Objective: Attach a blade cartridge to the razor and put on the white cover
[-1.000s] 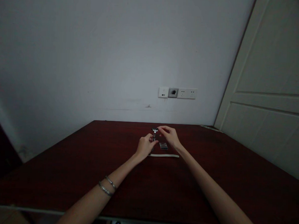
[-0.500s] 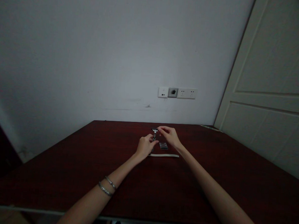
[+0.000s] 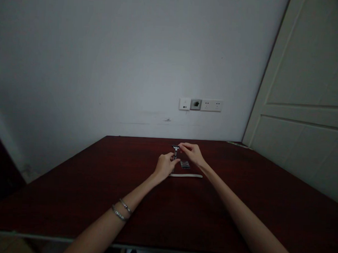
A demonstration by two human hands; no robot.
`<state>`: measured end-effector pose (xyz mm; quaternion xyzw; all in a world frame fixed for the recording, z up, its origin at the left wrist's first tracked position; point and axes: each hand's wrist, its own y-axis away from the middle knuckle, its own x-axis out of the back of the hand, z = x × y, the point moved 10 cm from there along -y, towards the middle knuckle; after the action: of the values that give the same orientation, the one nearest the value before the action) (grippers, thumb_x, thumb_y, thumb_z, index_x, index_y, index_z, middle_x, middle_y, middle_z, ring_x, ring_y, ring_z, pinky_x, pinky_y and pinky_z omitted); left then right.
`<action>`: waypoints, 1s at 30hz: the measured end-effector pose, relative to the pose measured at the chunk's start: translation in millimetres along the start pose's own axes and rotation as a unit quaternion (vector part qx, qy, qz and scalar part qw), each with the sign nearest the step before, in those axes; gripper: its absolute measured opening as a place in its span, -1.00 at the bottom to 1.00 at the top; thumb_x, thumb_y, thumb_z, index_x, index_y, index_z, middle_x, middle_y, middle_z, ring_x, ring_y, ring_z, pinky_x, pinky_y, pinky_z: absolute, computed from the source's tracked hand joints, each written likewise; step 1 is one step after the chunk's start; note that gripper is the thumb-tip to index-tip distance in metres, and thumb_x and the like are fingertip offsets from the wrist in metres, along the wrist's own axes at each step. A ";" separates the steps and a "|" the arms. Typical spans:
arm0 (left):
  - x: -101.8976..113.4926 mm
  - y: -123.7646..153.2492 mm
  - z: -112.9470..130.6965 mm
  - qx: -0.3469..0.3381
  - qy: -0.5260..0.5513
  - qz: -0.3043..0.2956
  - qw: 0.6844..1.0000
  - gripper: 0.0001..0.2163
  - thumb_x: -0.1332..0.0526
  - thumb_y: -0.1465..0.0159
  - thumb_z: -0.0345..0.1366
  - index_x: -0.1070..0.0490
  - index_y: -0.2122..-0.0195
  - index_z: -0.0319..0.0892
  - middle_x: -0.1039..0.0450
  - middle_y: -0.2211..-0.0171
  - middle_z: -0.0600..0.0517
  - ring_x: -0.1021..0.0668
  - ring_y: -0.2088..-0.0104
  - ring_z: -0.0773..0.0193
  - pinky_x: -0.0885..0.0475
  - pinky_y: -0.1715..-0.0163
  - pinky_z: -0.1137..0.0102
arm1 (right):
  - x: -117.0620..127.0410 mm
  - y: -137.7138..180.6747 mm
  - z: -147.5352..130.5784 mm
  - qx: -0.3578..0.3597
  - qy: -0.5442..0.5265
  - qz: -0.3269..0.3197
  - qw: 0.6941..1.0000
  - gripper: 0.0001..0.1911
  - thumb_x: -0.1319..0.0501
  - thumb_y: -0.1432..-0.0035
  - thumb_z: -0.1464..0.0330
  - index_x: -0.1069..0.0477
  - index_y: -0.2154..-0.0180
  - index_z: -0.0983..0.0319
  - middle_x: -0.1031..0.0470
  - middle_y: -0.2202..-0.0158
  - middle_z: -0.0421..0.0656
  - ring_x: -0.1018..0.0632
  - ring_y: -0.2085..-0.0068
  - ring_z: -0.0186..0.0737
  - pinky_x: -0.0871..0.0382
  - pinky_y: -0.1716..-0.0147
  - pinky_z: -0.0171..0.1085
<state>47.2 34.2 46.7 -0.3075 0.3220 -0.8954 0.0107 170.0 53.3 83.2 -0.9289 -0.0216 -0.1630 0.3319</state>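
**Gripping T-shaped razor (image 3: pixel 176 152) w/ L hand (image 3: pixel 164 166), fingering its head (image 3: pixel 174 146) w/ R hand (image 3: pixel 194 154)**

Holding razor approx. upright, head up, over far-middle part of dark red table (image 3: pixel 182 213). Closed L thumb + fingers round metallic handle; can't see its lower end well behind L hand, so can't tell if touching tabletop. Reaching R thumb + index fingertips to R end of head, tips drawn together there; can't tell if actually pinching it or just touching.

Nr. hands on tabletop: seeing small clear case (image 3: pixel 185 165) just R of L thumb, below R hand; too small to make out contents. Also seeing thin white strip (image 3: pixel 187 175) lying crosswise, nearer than case, w/ L end meeting L hand in view. Wearing 2 silvery bracelets (image 3: pixel 119 213) on L forearm.

Facing pale wall (image 3: pixel 104 64) w/ row of sockets (image 3: pixel 211 105) abv. table's back edge, plus panelled door (image 3: pixel 307 91) on R side.
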 end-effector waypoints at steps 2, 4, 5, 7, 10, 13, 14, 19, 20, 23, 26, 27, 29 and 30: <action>0.1 0.0 0.7 0.001 -0.004 -0.001 1.000 -0.82 -0.25 -0.09 -0.25 -0.50 0.30 -0.21 -0.54 0.44 -0.03 -0.54 0.42 0.23 -0.36 0.38 0.44 | -0.1 -0.3 -2.3 0.011 0.005 -0.005 1.000 -0.68 -0.12 -0.05 0.19 -0.48 0.42 0.31 -0.46 0.49 -0.17 -0.42 0.44 -0.29 -0.27 0.41 -0.34; 0.1 0.0 0.6 0.007 -0.009 -0.002 1.000 -0.81 -0.26 -0.09 -0.25 -0.51 0.29 -0.21 -0.54 0.43 -0.03 -0.54 0.42 0.22 -0.36 0.38 0.44 | 0.0 -0.5 -4.9 0.023 0.008 -0.010 1.000 -0.69 -0.12 -0.06 0.20 -0.47 0.44 0.31 -0.45 0.50 -0.16 -0.42 0.43 -0.28 -0.26 0.40 -0.34; 0.0 -0.1 0.6 0.010 -0.011 -0.003 1.000 -0.81 -0.26 -0.09 -0.26 -0.51 0.29 -0.21 -0.54 0.43 -0.03 -0.54 0.42 0.22 -0.36 0.38 0.44 | 0.1 -0.5 -6.1 0.027 0.010 -0.011 1.000 -0.69 -0.12 -0.06 0.20 -0.47 0.44 0.31 -0.45 0.50 -0.16 -0.42 0.43 -0.28 -0.26 0.40 -0.34; -0.1 -0.3 0.8 0.013 -0.015 -0.004 1.000 -0.81 -0.26 -0.09 -0.26 -0.52 0.29 -0.21 -0.55 0.42 -0.03 -0.54 0.41 0.22 -0.36 0.38 0.44 | -0.2 -0.4 -7.8 0.032 0.013 -0.015 0.999 -0.69 -0.11 -0.07 0.21 -0.47 0.46 0.31 -0.44 0.51 -0.16 -0.42 0.43 -0.28 -0.26 0.40 -0.34; 0.2 -1.2 -0.2 0.018 -0.014 -0.005 1.000 -0.81 -0.26 -0.09 -0.26 -0.52 0.28 -0.21 -0.55 0.40 -0.04 -0.55 0.39 0.22 -0.37 0.35 0.43 | -1.4 0.4 -9.2 0.032 0.009 -0.016 0.999 -0.68 -0.11 -0.06 0.20 -0.48 0.47 0.31 -0.44 0.52 -0.16 -0.43 0.43 -0.28 -0.27 0.40 -0.33; 0.5 -3.4 -5.7 0.029 -0.006 -0.007 1.000 -0.80 -0.26 -0.09 -0.27 -0.51 0.26 -0.21 -0.55 0.37 -0.05 -0.55 0.36 0.20 -0.38 0.32 0.42 | -1.1 1.1 -5.0 0.013 -0.021 0.000 1.000 -0.68 -0.15 -0.03 0.19 -0.51 0.41 0.32 -0.51 0.45 -0.12 -0.45 0.44 -0.27 -0.31 0.40 -0.31; 0.3 -4.6 -8.1 0.031 0.001 -0.008 1.000 -0.80 -0.26 -0.09 -0.28 -0.51 0.26 -0.21 -0.55 0.37 -0.05 -0.55 0.35 0.19 -0.38 0.32 0.41 | -0.3 1.2 -1.7 0.001 -0.030 0.008 1.000 -0.67 -0.16 -0.01 0.19 -0.52 0.37 0.32 -0.53 0.42 -0.11 -0.45 0.44 -0.27 -0.33 0.40 -0.31; -0.6 -15.1 -23.3 0.035 0.081 -0.008 0.996 -0.84 -0.22 -0.11 -0.35 -0.50 0.28 -0.22 -0.55 0.33 -0.05 -0.56 0.31 0.17 -0.41 0.29 0.37 | 7.9 1.4 14.5 -0.055 -0.019 0.054 0.997 -0.57 -0.21 0.04 0.18 -0.50 0.19 0.34 -0.57 0.31 -0.04 -0.47 0.49 -0.27 -0.36 0.46 -0.30; 0.3 -18.2 -26.7 0.038 0.105 -0.007 0.994 -0.85 -0.20 -0.12 -0.37 -0.50 0.29 -0.23 -0.55 0.32 -0.05 -0.56 0.31 0.17 -0.41 0.29 0.37 | 8.8 1.8 16.5 -0.064 -0.011 0.057 0.996 -0.57 -0.20 0.03 0.18 -0.50 0.19 0.35 -0.56 0.29 -0.03 -0.48 0.48 -0.26 -0.36 0.48 -0.31; 8.1 -28.3 -36.9 0.057 0.154 0.003 0.986 -0.84 -0.17 -0.13 -0.38 -0.47 0.28 -0.28 -0.54 0.29 -0.08 -0.56 0.29 0.18 -0.41 0.26 0.36 | -1.1 4.4 16.7 -0.078 0.039 0.012 0.996 -0.62 -0.18 0.00 0.20 -0.54 0.27 0.35 -0.57 0.32 -0.03 -0.50 0.46 -0.21 -0.34 0.53 -0.32; 15.7 -36.2 -43.9 0.087 0.173 0.000 0.981 -0.83 -0.15 -0.14 -0.38 -0.45 0.27 -0.32 -0.53 0.28 -0.12 -0.55 0.25 0.17 -0.39 0.20 0.33 | -23.9 10.1 4.2 -0.037 0.108 -0.068 0.991 -0.71 -0.17 -0.02 0.24 -0.56 0.34 0.29 -0.58 0.38 -0.10 -0.52 0.40 -0.21 -0.32 0.42 -0.33; 16.1 -37.7 -45.2 0.097 0.184 -0.008 0.978 -0.83 -0.14 -0.14 -0.38 -0.44 0.27 -0.32 -0.53 0.28 -0.12 -0.55 0.23 0.17 -0.38 0.19 0.33 | -30.6 12.2 -0.1 -0.021 0.129 -0.084 0.988 -0.73 -0.17 -0.03 0.24 -0.56 0.36 0.27 -0.58 0.39 -0.12 -0.52 0.39 -0.22 -0.31 0.39 -0.34; 13.5 -38.9 -46.9 0.117 0.212 -0.026 0.970 -0.84 -0.14 -0.13 -0.40 -0.43 0.28 -0.33 -0.53 0.27 -0.13 -0.54 0.23 0.18 -0.37 0.19 0.34 | -40.6 15.3 -4.9 -0.007 0.169 -0.099 0.981 -0.72 -0.16 -0.04 0.23 -0.56 0.41 0.27 -0.56 0.47 -0.14 -0.49 0.45 -0.27 -0.25 0.44 -0.37; 10.5 -38.7 -47.6 0.127 0.226 -0.038 0.965 -0.84 -0.14 -0.12 -0.41 -0.43 0.29 -0.33 -0.53 0.28 -0.13 -0.54 0.24 0.19 -0.37 0.20 0.35 | -44.6 16.1 -5.5 -0.005 0.187 -0.103 0.977 -0.70 -0.16 -0.05 0.21 -0.55 0.44 0.28 -0.54 0.53 -0.15 -0.47 0.50 -0.29 -0.21 0.49 -0.38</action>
<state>19.0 89.6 46.3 -0.1052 0.1881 -0.9748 -0.0571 128.6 40.3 63.3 -0.8764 -0.0540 -0.3675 0.3066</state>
